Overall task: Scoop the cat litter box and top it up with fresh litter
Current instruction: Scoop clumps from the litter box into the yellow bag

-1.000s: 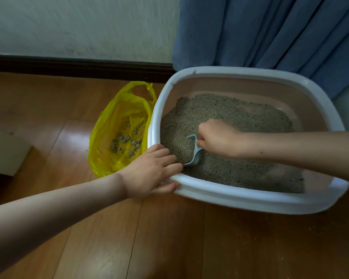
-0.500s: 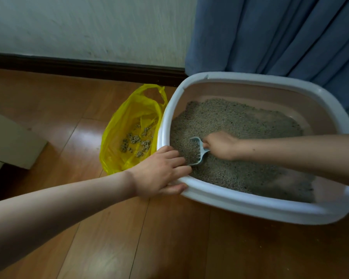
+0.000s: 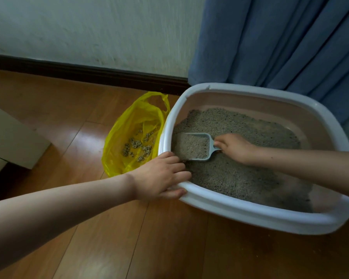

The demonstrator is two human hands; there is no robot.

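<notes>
White litter box (image 3: 250, 215) on floor; blue scoop (image 3: 195, 147) heaped.

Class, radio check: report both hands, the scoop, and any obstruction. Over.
Left hand grips litter box rim. Right hand holds scoop, loaded with litter. Yellow bag of clumps beside box. Nothing in the way.

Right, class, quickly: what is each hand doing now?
Left hand: grips the litter box rim.
Right hand: holds the scoop, full of litter.

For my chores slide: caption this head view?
Right hand lifts a litter-filled scoop while left hand grips the litter box rim.
</notes>
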